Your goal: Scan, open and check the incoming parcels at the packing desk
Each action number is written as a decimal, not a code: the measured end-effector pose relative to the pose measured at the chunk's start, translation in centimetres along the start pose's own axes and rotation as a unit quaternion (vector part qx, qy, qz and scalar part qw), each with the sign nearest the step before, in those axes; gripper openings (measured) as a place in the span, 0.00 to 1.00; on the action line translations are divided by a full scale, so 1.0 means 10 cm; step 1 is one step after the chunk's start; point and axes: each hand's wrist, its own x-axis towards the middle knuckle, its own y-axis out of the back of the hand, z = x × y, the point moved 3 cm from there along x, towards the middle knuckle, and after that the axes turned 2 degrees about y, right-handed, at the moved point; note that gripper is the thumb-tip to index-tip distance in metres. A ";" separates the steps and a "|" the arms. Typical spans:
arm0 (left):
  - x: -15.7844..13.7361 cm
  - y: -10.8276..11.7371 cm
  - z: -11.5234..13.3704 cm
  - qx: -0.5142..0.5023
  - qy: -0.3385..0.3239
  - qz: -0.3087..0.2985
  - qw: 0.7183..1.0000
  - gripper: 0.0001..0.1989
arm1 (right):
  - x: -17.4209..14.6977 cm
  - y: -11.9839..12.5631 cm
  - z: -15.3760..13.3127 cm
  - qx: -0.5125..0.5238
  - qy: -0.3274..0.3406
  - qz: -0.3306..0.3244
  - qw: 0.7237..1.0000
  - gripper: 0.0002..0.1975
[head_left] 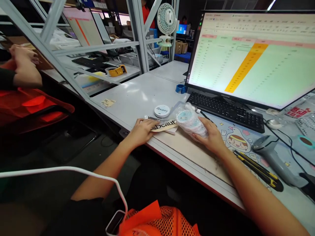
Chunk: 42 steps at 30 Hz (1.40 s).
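My left hand point(142, 131) is at the table's front edge, its fingers closed over the left end of a beige card point(165, 126) printed "Sbeauty". My right hand point(211, 136) grips a roll-shaped stack of round discs in clear plastic wrap point(190, 121), pale blue at its end. The stack is tilted, just right of the card. Behind the card lies a white round tin or stack of labels point(161, 110), also printed "Sbeauty". A white piece point(172, 130) shows partly under the card.
To the right are a keyboard point(226, 111), monitor point(246, 59), yellow-black utility knife point(258, 168), barcode scanner point(278, 160) and mouse point(274, 124). A blue tape roll point(181, 88) stands behind. A metal frame point(140, 36) separates a neighbouring table; another person's hands point(23, 54) are at left.
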 end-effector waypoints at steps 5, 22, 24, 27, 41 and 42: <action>0.07 0.41 -0.27 -0.035 0.042 0.177 0.983 0.13 | -0.03 -0.04 0.02 0.010 -0.001 0.005 1.000 0.38; 0.15 0.00 -0.65 0.048 0.116 0.026 0.992 0.25 | -0.05 -0.03 -0.01 0.001 -0.006 -0.003 1.000 0.40; 0.13 -0.11 -0.61 0.044 0.121 -0.012 0.992 0.28 | -0.05 -0.03 -0.01 -0.003 -0.009 0.001 1.000 0.40; 0.11 -0.11 -0.55 0.053 0.125 0.003 0.991 0.31 | -0.05 -0.03 0.00 -0.007 -0.009 -0.001 1.000 0.40; -0.33 -0.18 0.15 0.022 0.095 -0.141 0.985 0.54 | -0.06 -0.03 0.00 -0.008 -0.004 0.001 1.000 0.40; -0.36 -0.19 0.16 0.011 0.091 -0.138 0.986 0.52 | -0.06 -0.03 0.00 -0.008 -0.005 0.000 1.000 0.40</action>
